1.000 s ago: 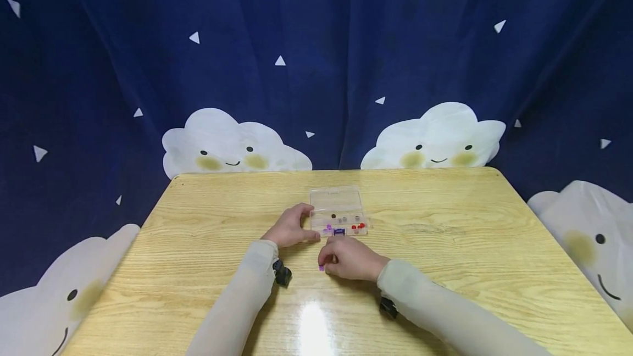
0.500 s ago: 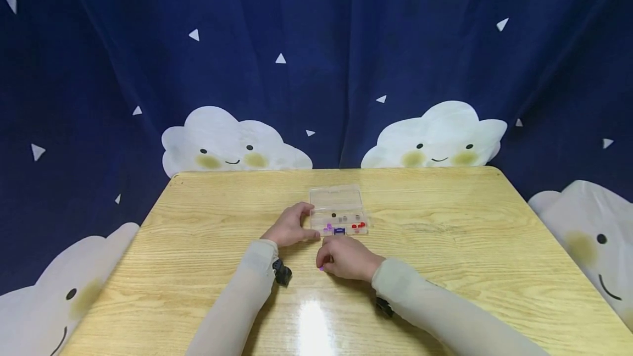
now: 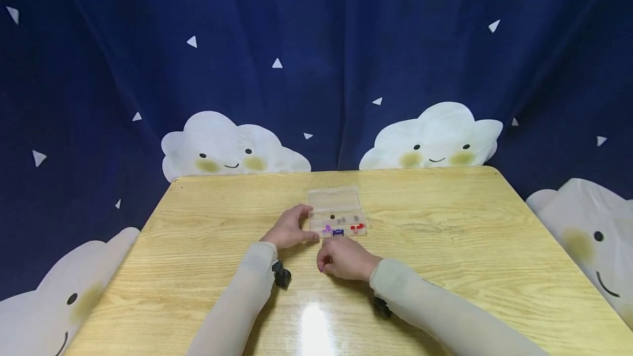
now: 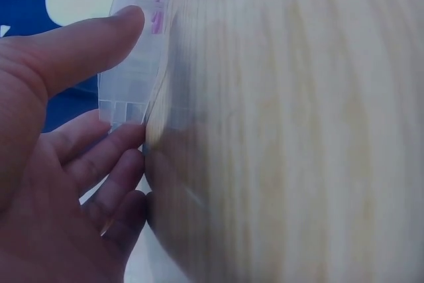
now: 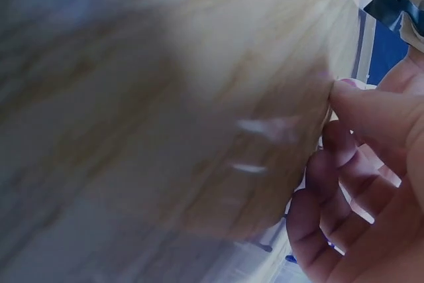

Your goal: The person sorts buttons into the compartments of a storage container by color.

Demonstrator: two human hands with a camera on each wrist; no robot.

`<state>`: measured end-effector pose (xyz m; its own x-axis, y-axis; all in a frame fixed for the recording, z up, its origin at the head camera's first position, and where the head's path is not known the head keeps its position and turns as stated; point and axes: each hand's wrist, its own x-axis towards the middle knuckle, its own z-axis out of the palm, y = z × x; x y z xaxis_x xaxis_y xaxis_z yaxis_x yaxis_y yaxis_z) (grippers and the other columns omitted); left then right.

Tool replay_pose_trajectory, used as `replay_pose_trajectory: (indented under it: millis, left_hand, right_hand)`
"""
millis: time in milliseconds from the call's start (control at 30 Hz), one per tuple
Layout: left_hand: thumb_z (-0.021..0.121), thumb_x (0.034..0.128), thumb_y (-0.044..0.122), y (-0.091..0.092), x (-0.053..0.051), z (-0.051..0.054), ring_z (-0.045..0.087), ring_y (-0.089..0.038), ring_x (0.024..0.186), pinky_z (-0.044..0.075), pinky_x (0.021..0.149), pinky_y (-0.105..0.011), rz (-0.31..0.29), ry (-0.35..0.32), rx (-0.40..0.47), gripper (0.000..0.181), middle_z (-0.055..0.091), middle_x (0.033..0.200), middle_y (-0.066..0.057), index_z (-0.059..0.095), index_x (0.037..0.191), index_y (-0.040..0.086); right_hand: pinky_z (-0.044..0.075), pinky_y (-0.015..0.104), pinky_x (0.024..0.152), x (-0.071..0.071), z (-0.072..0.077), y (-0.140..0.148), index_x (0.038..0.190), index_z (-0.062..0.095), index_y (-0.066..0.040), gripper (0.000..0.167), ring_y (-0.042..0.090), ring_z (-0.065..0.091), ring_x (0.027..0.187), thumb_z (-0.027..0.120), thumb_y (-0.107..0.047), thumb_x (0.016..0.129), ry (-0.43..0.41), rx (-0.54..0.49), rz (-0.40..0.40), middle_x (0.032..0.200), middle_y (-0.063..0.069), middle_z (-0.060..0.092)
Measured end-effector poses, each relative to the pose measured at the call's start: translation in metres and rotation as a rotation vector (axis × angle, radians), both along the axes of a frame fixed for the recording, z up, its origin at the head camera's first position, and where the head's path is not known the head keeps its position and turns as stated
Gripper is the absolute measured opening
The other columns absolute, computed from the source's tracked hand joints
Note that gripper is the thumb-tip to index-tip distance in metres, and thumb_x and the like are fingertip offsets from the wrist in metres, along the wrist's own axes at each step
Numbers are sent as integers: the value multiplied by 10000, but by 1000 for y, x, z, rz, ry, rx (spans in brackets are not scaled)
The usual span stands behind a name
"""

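Observation:
A clear plastic compartment box (image 3: pixel 341 223) lies with its lid (image 3: pixel 334 199) folded back and a dark blue latch (image 3: pixel 338 232) at its front. Small purple pieces (image 3: pixel 327 229) sit in its front left, red pieces (image 3: pixel 357 227) in its front right, and dark and grey ones behind. My left hand (image 3: pixel 289 228) holds the box's left end, thumb at the front corner and fingers at the side. In front of the box, my right hand (image 3: pixel 348 258) pinches a small purple piece (image 3: pixel 321 270) at table level; the fingertips hide most of it.
The box rests on a wooden table (image 3: pixel 222 207), whose far edge meets a dark blue curtain (image 3: pixel 316 70) with white clouds. A glare spot (image 3: pixel 316 328) shines near the front. Black wrist cameras (image 3: pixel 282 275) sit under both sleeves.
My right fingertips have closed over the small purple piece, which showed lying on the table a second ago; the right hand shifted slightly left. My left hand stays on the box.

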<state>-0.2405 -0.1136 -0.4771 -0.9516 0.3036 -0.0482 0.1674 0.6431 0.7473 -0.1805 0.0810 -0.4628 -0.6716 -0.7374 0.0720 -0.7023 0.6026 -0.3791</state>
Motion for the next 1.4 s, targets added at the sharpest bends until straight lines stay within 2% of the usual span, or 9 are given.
replay_pose_trajectory:
  millis: [300,633,967,1400]
  left_hand:
    - [861,769,233,1,0,1,540,-322,1283,427,1121,-472,5,1,-8,740,592,1353,-161,500,1396,78]
    - [862,768,242,2,0,1,541,-321,1286,431,1119,-472,-7,-1,-1,751,588,1362,-162,498,1402,72]
    - [863,767,256,0,0,-1,536,-317,1294,433,1115,-475,-2,-4,6,750,583,1372,-154,502,1401,79]
    - [851,783,257,0,1,-2,528,-312,1300,426,1122,-473,7,-26,-6,746,572,1377,-148,491,1418,101]
  right_hand:
    - [476,216,751,-1,-1,5,811,778,-192,84,32,543,763,763,-112,831,-15,-10,-3,807,-78,674]
    - [425,178,691,-2,-4,7,791,713,-194,115,10,473,739,733,-97,851,-60,-6,12,782,-98,590]
    - [445,175,704,-1,-2,11,815,720,-185,98,4,487,755,717,-107,875,-75,-36,33,805,-92,620]
    - [473,199,732,-3,2,17,813,718,-185,85,30,543,786,729,-125,872,-78,-47,2,821,-95,645]
